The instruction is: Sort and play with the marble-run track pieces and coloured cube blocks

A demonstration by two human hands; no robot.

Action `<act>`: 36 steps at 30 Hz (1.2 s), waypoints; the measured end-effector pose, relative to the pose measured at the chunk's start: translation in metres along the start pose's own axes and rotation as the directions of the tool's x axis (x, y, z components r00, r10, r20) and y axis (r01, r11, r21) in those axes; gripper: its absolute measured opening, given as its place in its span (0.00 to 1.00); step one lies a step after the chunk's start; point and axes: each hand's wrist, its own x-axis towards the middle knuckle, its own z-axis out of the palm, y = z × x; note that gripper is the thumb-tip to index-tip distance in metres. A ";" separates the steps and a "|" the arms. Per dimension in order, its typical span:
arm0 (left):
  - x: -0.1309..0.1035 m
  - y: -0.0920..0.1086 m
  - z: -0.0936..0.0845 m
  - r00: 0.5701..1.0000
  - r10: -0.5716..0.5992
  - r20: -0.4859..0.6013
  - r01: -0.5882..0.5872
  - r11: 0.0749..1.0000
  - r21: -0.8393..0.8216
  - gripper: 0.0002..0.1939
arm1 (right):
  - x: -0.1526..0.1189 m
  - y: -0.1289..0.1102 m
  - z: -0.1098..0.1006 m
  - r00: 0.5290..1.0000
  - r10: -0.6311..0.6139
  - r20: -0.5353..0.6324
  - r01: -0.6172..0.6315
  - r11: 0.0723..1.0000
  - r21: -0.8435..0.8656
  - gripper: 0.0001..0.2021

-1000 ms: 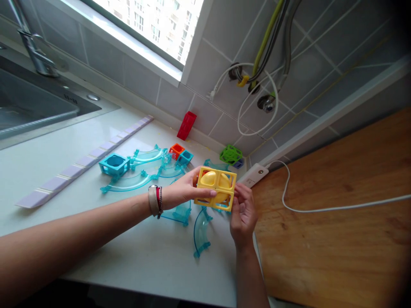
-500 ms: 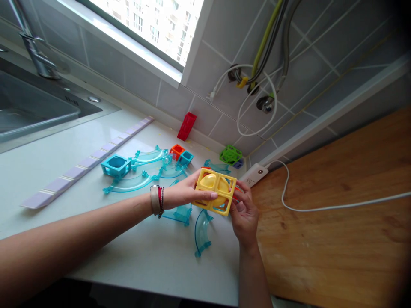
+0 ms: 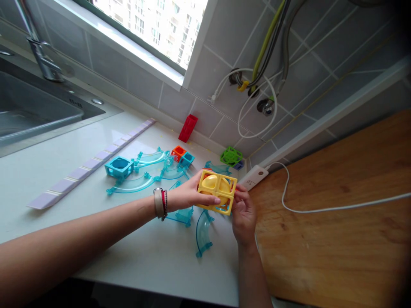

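Observation:
A yellow block of joined open cubes [image 3: 218, 182] is held over the white counter [image 3: 141, 252]. My left hand [image 3: 195, 194] grips it from the left, thumb across its front, its other fingers hidden behind. At the block's right side, my right hand [image 3: 244, 211] has bent fingers against the edge, where a bit of red shows. Below lie a curved clear-blue track [image 3: 203, 233] and a flat clear-blue piece [image 3: 183, 215]. More clear-blue tracks [image 3: 136, 183] spread to the left, beside a blue cube [image 3: 119, 167].
Orange [image 3: 178, 152] and small blue cubes [image 3: 186, 160] sit behind, with a red block [image 3: 188, 127] by the wall. A green piece [image 3: 231, 157] and a white power strip [image 3: 254, 177] are at the right. A lilac strip [image 3: 93, 164] runs towards the sink [image 3: 38, 102].
The right fingers have drawn in and curled more at the block's right edge. The block has shifted slightly right in view. The left hand keeps its grip.

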 end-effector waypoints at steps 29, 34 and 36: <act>-0.001 -0.015 -0.007 0.880 0.470 0.069 -0.409 0.676 0.613 0.49 | 0.097 -0.115 -0.008 0.623 0.409 0.667 0.395 0.572 -0.719 0.26; -0.003 -0.028 0.006 0.778 0.612 -0.142 -0.383 0.640 0.666 0.42 | 0.151 -0.099 -0.026 0.652 0.498 0.571 0.312 0.511 -0.801 0.24; -0.005 -0.032 0.007 0.740 0.665 -0.104 -0.389 0.549 0.740 0.40 | 0.178 -0.084 -0.026 0.711 0.495 0.500 0.279 0.454 -0.846 0.25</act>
